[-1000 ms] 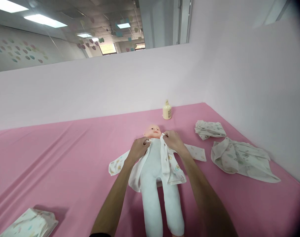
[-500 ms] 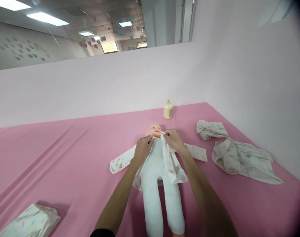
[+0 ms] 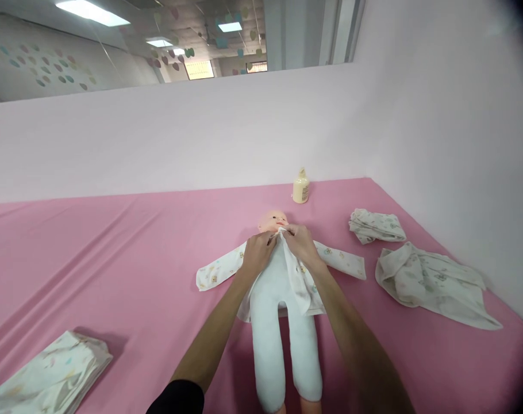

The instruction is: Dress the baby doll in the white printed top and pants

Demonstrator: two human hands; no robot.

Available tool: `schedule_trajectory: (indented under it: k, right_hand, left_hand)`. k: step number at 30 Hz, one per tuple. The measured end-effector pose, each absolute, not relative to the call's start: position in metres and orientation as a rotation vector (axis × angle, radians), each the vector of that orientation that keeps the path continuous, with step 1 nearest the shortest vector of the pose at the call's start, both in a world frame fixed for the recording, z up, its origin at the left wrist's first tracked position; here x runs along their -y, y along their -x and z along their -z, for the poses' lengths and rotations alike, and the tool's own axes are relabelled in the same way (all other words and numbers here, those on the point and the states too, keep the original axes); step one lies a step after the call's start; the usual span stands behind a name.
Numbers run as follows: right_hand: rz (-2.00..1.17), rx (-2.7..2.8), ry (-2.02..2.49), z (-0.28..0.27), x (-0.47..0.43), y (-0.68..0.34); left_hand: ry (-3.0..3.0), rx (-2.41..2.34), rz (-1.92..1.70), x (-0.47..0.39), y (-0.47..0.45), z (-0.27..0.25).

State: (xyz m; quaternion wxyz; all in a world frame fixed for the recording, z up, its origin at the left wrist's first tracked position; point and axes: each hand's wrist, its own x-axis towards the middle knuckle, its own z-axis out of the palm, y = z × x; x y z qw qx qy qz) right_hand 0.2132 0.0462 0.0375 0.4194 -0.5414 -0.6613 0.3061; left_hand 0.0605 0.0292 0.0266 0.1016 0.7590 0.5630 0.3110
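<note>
A baby doll [image 3: 273, 322] with a white cloth body lies on its back, head away from me. It wears a white printed baby shirt [image 3: 220, 272], sleeves spread to both sides and the front hanging apart below the neck. My left hand [image 3: 260, 251] pinches the shirt's left edge at the collar. Just beside it, my right hand [image 3: 299, 241] grips the right front edge, and the two edges meet under the doll's chin. The fingertips cover the fastening there.
A cream pump bottle [image 3: 301, 188] stands behind the doll's head. Folded printed cloth [image 3: 376, 226] and a loosely spread printed garment [image 3: 434, 282] lie to the right. Another folded cloth stack [image 3: 50, 374] sits front left. Pink sheeting [image 3: 115, 259] covers the surface, bounded by white walls [image 3: 179, 144].
My hands have come closer together at the doll's collar, drawing the right front edge of the shirt over towards the left one. The view has shifted slightly.
</note>
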Motion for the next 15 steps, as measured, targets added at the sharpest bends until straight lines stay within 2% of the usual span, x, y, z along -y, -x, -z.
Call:
schedule_trajectory:
  k: [15]
  right_hand:
    - [-0.781, 1.833, 1.241, -0.041, -0.0418, -0.2063]
  left_hand:
    - [-2.086, -1.827, -0.927, -0.0289, -0.0685, -0.0163]
